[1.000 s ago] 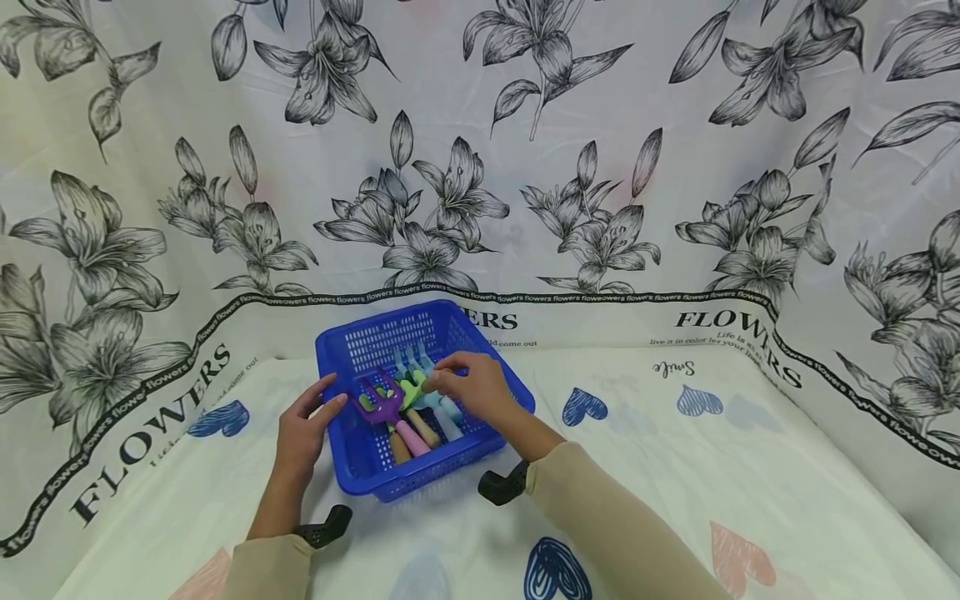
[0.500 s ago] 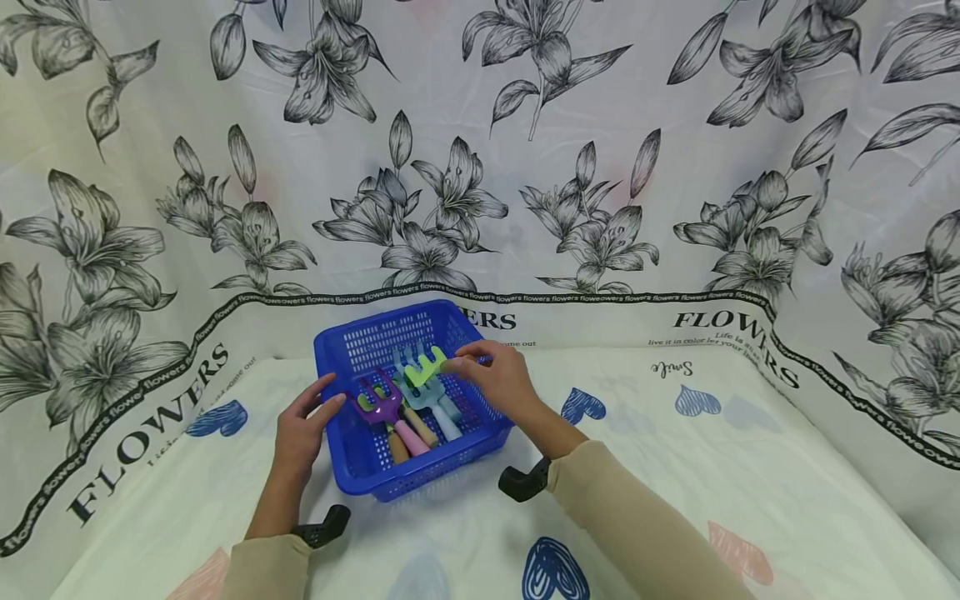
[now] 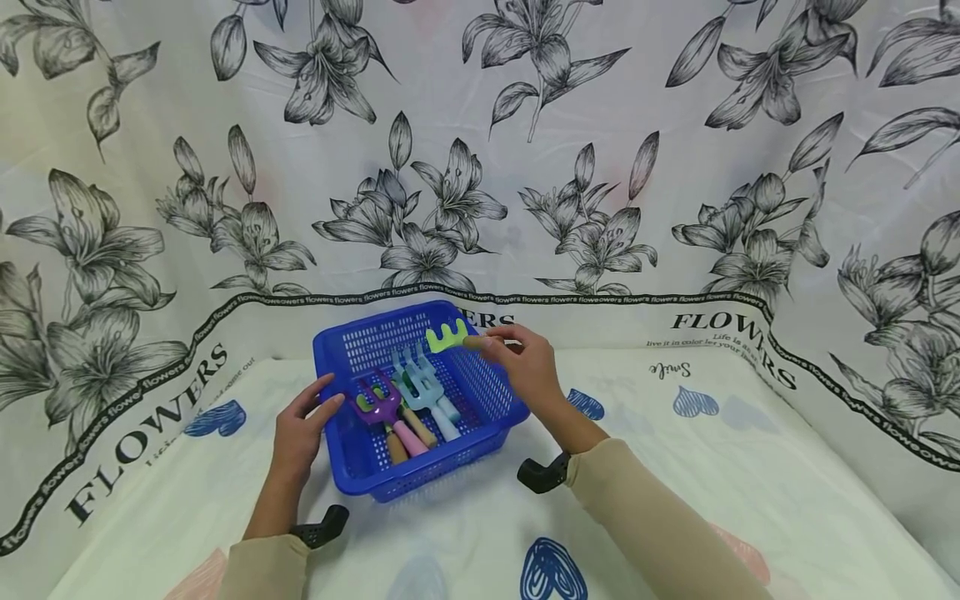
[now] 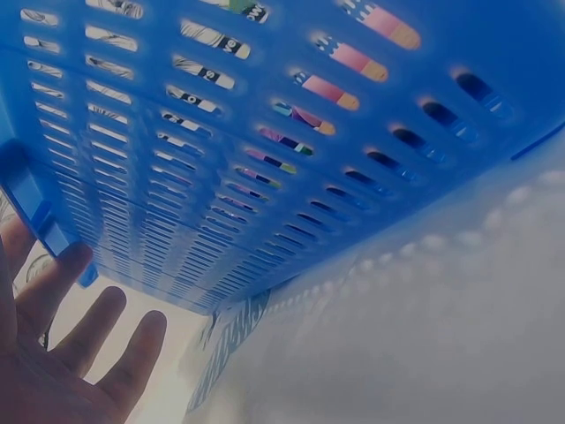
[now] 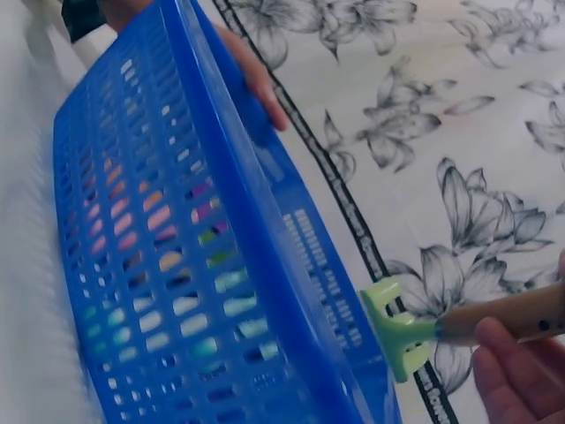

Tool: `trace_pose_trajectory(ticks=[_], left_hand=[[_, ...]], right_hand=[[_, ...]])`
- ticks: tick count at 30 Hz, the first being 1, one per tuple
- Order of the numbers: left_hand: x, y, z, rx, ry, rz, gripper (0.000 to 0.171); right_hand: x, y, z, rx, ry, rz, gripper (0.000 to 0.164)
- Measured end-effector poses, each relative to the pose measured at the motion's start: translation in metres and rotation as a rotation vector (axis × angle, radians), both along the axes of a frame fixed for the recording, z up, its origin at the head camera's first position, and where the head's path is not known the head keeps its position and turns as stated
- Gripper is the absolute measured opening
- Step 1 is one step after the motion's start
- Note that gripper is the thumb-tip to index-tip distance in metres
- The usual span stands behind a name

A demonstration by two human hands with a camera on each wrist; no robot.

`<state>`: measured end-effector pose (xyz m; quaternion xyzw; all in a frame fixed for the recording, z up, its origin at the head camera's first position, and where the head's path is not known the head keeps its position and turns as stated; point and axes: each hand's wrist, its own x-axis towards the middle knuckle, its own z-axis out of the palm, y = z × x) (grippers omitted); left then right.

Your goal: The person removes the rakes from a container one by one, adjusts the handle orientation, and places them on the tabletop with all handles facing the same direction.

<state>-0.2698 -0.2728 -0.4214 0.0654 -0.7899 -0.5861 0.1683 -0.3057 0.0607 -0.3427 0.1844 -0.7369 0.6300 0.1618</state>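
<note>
In the head view, my right hand [image 3: 528, 364] pinches the wooden handle of a small garden rake [image 3: 447, 335] with a lime-green pronged head. The rake is above the right back part of a blue plastic basket [image 3: 427, 477]. My left hand [image 3: 298, 432] holds the basket's left rim between thumb and fingers; its other fingers spread outside the wall in the left wrist view. Inside the basket lie a purple garden fork [image 3: 385, 408] with a pink handle and light blue garden forks [image 3: 423, 390]. Wooden handles [image 3: 397, 448] show beside them, their heads partly covered.
The basket stands at an angle on a pale cloth [image 3: 450, 542] printed with hearts. Behind it hangs a white flowered curtain [image 3: 480, 217]. A black wrist camera [image 3: 543, 473] sits on the right wrist, another [image 3: 321, 527] on the left.
My right hand has lifted the green rake out from among the tools and moved it up and right. My left hand has stayed at the basket's rim.
</note>
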Motion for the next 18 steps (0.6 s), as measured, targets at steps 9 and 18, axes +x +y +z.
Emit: trace_pose_trajectory(ticks=[9,18], left_hand=[[-0.001,0.000,-0.001,0.007,0.005,0.001,0.061],[-0.001,-0.001,0.000,0.007,0.002,0.008,0.062]], right_hand=[[-0.006,0.015,-0.004,-0.030,0.100,-0.063,0.026],[-0.010,0.033,-0.014,-0.035,0.092,-0.155,0.027]])
